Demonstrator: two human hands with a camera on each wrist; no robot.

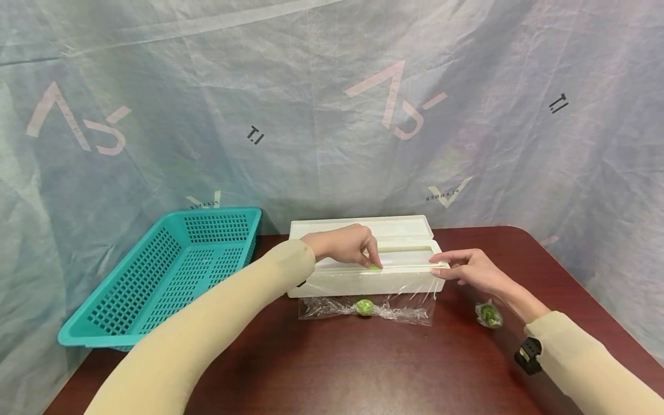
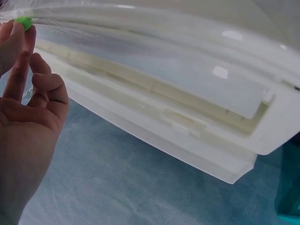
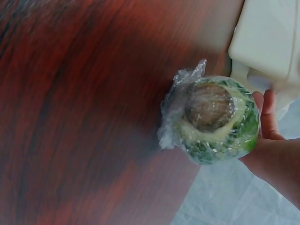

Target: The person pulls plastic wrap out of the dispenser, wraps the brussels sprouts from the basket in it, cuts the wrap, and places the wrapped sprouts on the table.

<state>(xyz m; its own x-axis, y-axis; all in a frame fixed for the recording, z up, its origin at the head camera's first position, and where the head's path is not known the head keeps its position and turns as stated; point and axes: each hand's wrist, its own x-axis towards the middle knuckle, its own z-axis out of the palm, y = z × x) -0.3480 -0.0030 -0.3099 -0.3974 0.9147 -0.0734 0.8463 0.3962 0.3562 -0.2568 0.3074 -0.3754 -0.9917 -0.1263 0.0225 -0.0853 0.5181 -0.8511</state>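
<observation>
A white plastic wrap dispenser (image 1: 373, 282) lies across the table with its lid (image 1: 358, 227) raised at the back. My left hand (image 1: 350, 245) reaches over it and pinches the small green slide cutter (image 2: 24, 22) between thumb and fingertip on the front rail. At the dispenser's right end, my right hand (image 1: 474, 271) grips the corner between thumb and fingers. Clear plastic film (image 1: 410, 311) hangs from the front edge onto the table, with a round green piece (image 1: 365, 307) at its middle. An avocado half (image 3: 211, 108) with its pit, wrapped in film, sits below my right wrist.
A teal mesh basket (image 1: 171, 288) stands on the left of the dark red wooden table (image 1: 332, 369). Grey printed cloth (image 1: 311, 115) hangs behind the table and along its right side. A black watch (image 1: 528, 354) is at my right sleeve.
</observation>
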